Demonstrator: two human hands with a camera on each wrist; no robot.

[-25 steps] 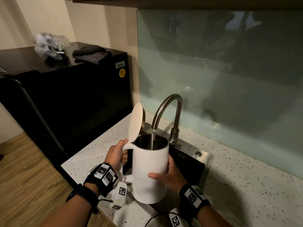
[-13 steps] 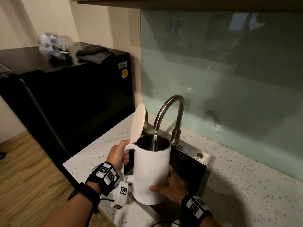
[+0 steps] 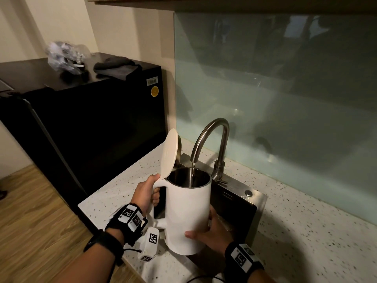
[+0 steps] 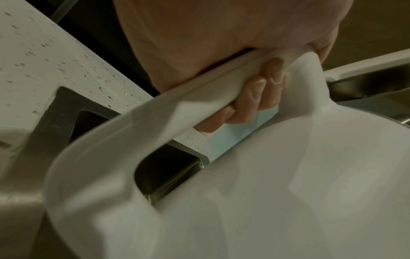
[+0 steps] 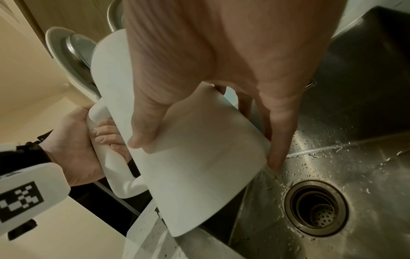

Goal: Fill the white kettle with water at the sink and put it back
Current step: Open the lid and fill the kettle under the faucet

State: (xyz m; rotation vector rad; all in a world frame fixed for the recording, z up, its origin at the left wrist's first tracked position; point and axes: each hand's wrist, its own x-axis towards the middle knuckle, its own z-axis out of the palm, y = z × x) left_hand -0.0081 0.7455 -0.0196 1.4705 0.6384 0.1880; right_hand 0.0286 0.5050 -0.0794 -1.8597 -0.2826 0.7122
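The white kettle (image 3: pixel 187 213) hangs upright over the steel sink (image 3: pixel 253 203), its round lid (image 3: pixel 169 153) flipped up. A thin stream of water runs from the curved faucet (image 3: pixel 210 137) into its open mouth. My left hand (image 3: pixel 145 194) grips the handle (image 4: pixel 199 91), fingers curled round it. My right hand (image 3: pixel 212 231) cups the lower body of the kettle (image 5: pixel 199 157), thumb in front and fingers behind. The sink drain (image 5: pixel 316 208) lies below, with drops on the basin floor.
The speckled white countertop (image 3: pixel 306 231) runs right of the sink, with a glass backsplash (image 3: pixel 285 99) behind. A black fridge (image 3: pixel 91 129) stands at left with a plastic bag (image 3: pixel 63 56) and a dark cloth (image 3: pixel 116 66) on top. Wooden floor lies lower left.
My right hand has slid down the kettle's side toward its base. The kettle stays under the running faucet, held by the left hand as before.
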